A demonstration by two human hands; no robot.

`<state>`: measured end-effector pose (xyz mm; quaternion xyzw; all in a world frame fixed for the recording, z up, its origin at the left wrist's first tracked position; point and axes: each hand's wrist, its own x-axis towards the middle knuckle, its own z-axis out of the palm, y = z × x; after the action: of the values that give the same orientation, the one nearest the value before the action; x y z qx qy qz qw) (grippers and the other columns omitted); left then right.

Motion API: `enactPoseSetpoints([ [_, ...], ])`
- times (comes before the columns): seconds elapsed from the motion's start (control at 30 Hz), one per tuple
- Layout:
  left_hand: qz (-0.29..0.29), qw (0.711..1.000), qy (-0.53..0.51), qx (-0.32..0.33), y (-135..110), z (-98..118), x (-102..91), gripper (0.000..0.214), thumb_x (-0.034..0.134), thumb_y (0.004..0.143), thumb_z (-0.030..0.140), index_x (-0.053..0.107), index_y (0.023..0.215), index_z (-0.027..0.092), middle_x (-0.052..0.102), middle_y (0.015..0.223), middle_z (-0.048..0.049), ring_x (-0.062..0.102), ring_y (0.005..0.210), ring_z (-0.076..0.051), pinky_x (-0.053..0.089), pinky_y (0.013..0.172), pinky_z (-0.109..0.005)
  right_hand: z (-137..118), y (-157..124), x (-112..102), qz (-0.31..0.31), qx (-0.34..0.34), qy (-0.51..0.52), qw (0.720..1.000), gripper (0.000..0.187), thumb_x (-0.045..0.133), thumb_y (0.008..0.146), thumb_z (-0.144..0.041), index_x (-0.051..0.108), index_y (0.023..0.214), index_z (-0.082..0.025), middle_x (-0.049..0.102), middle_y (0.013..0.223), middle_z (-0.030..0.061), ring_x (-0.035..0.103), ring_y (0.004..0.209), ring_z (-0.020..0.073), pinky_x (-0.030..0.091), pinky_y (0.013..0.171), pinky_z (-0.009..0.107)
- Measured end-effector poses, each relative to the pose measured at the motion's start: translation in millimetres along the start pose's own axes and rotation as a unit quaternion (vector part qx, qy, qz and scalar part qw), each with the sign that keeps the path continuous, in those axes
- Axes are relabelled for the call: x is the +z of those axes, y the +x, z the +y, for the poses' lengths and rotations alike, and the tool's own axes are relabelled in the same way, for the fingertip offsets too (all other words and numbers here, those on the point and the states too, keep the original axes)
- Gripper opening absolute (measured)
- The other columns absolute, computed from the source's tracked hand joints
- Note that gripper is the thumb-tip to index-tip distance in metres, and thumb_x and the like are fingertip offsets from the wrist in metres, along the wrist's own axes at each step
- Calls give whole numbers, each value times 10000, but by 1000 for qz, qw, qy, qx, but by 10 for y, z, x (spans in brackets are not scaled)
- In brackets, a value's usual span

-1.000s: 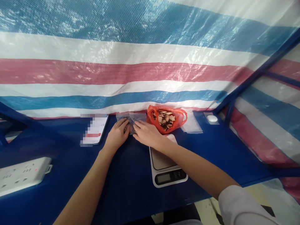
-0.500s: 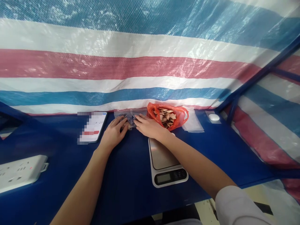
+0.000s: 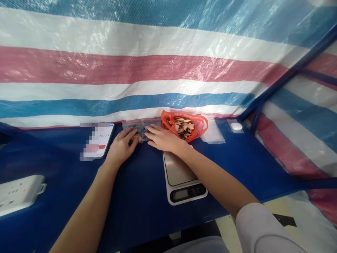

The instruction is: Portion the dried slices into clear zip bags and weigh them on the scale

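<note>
Watching from the head view, I have both hands down at the far side of the blue table (image 3: 137, 200), on the clear bags (image 3: 129, 124) lying near the foot of the striped sheet (image 3: 147, 66). The left hand (image 3: 122, 146) is curled over the left part, thumb bent in toward the fingers with a narrow gap; whether it pinches anything, I cannot tell. The right hand (image 3: 164, 138) lies palm down over the right part, fingers long and slightly apart, and its underside is hidden, so I cannot say if it grips.

Just beside the right hand stands the red bag (image 3: 168, 116), mouth open and full of dried slices (image 3: 184, 127). Spare bags (image 3: 213, 130) lie just to its right. The right forearm crosses above the scale (image 3: 181, 170); the phone (image 3: 101, 142) lies to the left.

To handle this film well, I would use the pads, not the nails, and press lightly and evenly: thin plastic could crease or slide. I would anchor with one hand and work with the other, because two hands pushing at once might bunch it. I'd also carry the right elbow high over the scale and leave the knuckles free of the red bag, whose soft wall could tip.
</note>
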<state>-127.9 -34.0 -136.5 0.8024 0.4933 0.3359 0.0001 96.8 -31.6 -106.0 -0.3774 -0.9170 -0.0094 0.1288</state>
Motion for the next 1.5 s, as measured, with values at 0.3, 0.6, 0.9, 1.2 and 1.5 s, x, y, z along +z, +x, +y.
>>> enactPoseSetpoints([
  [0.3,39,999,21,25,87,200,-115,447,457,993,424,666,1267,139,698,1276,-172,660,1197,-317,504,1073,-504,-190,-262,-378,53,-14,53,997,399,539,1012,-242,608,1401,-189,455,1599,109,338,1533,286,340,1247,493],
  [0.6,22,998,56,12,-161,684,-14,430,429,997,407,667,1284,191,674,1346,-132,577,1333,-311,369,1189,-525,-25,-959,-634,131,45,101,985,392,538,1006,-287,645,1382,-246,492,1576,66,342,1532,270,366,1236,487],
  [0.9,-16,996,93,-3,-199,889,108,489,404,990,394,629,1364,173,617,1434,-148,493,1419,-336,310,1230,-547,524,-1730,-571,177,157,126,963,389,521,991,-279,662,1352,-240,547,1526,63,471,1456,237,399,1227,435],
  [1.2,-36,995,95,8,-214,835,224,540,381,994,394,560,1433,135,554,1498,-175,440,1461,-337,297,1238,-549,828,-2084,-177,190,326,0,926,358,547,958,-298,695,1278,-242,548,1522,85,508,1417,308,486,1139,500],
  [1.5,-91,991,94,-24,-202,809,311,607,436,982,448,471,1528,184,400,1622,-157,299,1537,-366,239,1248,-579,971,-2104,31,135,327,16,935,452,541,963,-351,617,1384,-203,531,1537,128,444,1469,318,366,1214,531],
])
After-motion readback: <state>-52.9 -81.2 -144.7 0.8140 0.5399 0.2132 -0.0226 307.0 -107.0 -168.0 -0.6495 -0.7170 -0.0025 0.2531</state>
